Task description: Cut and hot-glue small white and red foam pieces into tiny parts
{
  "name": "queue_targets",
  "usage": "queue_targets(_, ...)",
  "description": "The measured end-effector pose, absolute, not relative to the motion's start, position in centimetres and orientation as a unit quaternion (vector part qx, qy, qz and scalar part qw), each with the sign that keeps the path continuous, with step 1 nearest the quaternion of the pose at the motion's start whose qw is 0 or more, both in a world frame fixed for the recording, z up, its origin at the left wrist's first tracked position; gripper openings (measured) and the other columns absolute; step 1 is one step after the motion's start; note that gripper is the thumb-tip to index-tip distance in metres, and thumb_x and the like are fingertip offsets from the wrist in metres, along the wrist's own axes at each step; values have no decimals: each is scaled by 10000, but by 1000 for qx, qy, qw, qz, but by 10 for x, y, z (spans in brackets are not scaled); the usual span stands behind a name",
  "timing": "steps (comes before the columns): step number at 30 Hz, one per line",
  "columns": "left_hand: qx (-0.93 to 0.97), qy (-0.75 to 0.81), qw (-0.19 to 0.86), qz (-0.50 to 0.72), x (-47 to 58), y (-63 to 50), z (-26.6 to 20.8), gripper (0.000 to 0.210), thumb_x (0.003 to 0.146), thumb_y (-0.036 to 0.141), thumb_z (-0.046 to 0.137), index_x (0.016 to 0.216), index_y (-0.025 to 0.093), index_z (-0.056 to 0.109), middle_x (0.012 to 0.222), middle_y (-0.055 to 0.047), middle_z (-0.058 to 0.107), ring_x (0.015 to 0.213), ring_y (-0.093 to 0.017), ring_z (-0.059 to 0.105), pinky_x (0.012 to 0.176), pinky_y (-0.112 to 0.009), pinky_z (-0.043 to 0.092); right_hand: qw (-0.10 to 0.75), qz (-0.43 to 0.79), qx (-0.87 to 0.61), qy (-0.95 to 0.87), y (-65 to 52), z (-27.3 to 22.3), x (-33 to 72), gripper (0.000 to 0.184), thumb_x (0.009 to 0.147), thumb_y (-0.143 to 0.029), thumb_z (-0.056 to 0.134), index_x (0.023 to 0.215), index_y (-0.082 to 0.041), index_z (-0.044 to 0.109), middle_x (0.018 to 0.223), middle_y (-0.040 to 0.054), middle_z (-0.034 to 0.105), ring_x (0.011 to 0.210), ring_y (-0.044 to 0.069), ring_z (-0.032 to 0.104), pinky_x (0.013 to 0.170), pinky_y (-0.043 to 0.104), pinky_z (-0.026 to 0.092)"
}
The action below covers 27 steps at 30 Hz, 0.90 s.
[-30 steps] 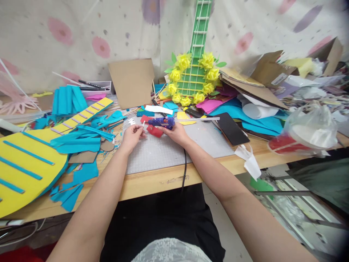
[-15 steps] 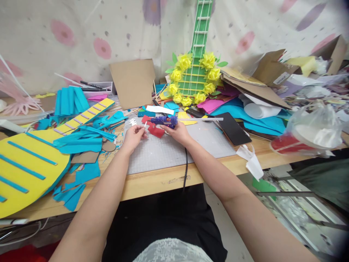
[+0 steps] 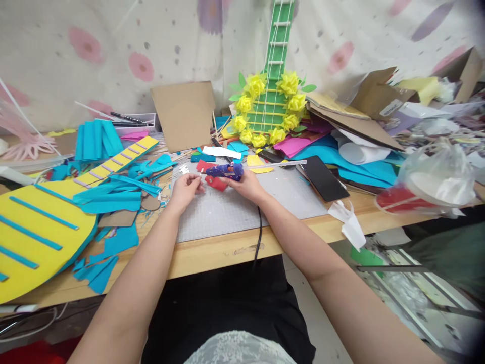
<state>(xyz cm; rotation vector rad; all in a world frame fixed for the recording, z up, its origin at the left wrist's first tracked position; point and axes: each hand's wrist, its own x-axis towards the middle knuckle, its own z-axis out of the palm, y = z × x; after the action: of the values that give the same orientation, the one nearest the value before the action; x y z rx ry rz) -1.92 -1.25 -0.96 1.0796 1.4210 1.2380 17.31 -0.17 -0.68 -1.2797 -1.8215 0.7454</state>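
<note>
My right hand (image 3: 247, 186) is wrapped round a blue glue gun (image 3: 233, 171), whose nozzle points left. A long clear glue stick (image 3: 284, 164) sticks out of its back end to the right. My left hand (image 3: 185, 191) pinches a small white piece (image 3: 201, 172) between thumb and fingertips, close to the nozzle; whether they touch I cannot tell. Under the gun lie red scraps (image 3: 215, 183) on the grey cutting mat (image 3: 223, 217). Several small white pieces (image 3: 184, 169) rest just beyond my left hand.
A green paper guitar (image 3: 275, 108) with yellow flowers leans at the back. To the left lies a yellow guitar shape (image 3: 41, 222) among blue scraps. A black phone (image 3: 326, 178), a bagged red cup (image 3: 409, 199) and stacked cardboard (image 3: 356, 121) stand right. A black cord (image 3: 259, 232) hangs over the table edge.
The glue gun has shifted slightly left and its nozzle has come nearer the white piece in my left hand. Both grips are the same.
</note>
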Motion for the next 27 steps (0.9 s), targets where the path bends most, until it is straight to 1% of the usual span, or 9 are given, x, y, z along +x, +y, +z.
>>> queue_targets(2,442,579,465,504,-19,-13,-9,19,732,141,559,747,129,560,570,26,588,462,-77,561,501,-206,499,389,301,-496,-715,-2,-7,173,386,700,-506,659,896,-175,686,859,53,709,794,192,645,731,301,498)
queue_targets(6,446,580,463,500,-21,-14,-9,44,736,166,566,752,125,565,590,21,589,469,-78,564,511,-212,491,422,335,-497,-681,0,-6,176,405,682,-510,664,897,-168,686,831,49,705,782,181,636,713,293,492)
queue_targets(9,453,575,466,498,-22,-14,-10,98,722,207,597,769,125,572,605,15,593,480,-80,558,524,-224,492,441,374,-513,-634,2,-2,180,418,664,-523,662,831,-141,681,750,50,688,689,153,614,632,258,474)
queue_targets(11,465,565,469,495,-22,-15,-11,146,704,247,625,776,129,578,617,13,596,489,-81,555,529,-228,490,447,397,-516,-613,2,3,183,406,662,-523,657,762,-129,666,680,44,663,594,121,573,552,229,440)
queue_targets(14,493,543,473,488,-22,-16,-10,177,682,277,653,767,140,579,632,17,594,489,-81,545,528,-230,483,432,428,-507,-610,-1,11,189,404,670,-538,638,671,-135,633,555,11,592,452,70,454,446,209,362)
queue_targets(16,509,529,474,487,-22,-17,-10,183,673,281,664,763,147,579,644,16,592,493,-82,538,535,-236,482,409,449,-494,-622,-3,15,193,412,675,-550,627,646,-139,620,497,-13,538,415,57,400,419,208,333)
queue_targets(19,515,518,469,496,-23,-16,-12,200,670,298,671,776,155,579,668,9,593,522,-87,535,551,-242,484,381,463,-477,-642,-4,16,197,420,682,-558,622,645,-140,621,453,-35,478,405,58,389,410,208,323)
queue_targets(22,521,512,463,503,-25,-14,-16,203,674,306,667,784,161,576,684,6,595,538,-90,536,556,-241,481,374,461,-470,-653,-3,14,199,424,693,-560,615,636,-140,615,434,-46,450,390,56,376,404,210,313)
queue_targets(27,534,502,452,509,-27,-12,-19,186,676,304,650,783,170,578,686,10,591,557,-92,537,560,-234,481,370,458,-474,-655,-2,13,201,416,683,-559,628,617,-150,591,461,-31,492,387,55,381,393,207,311)
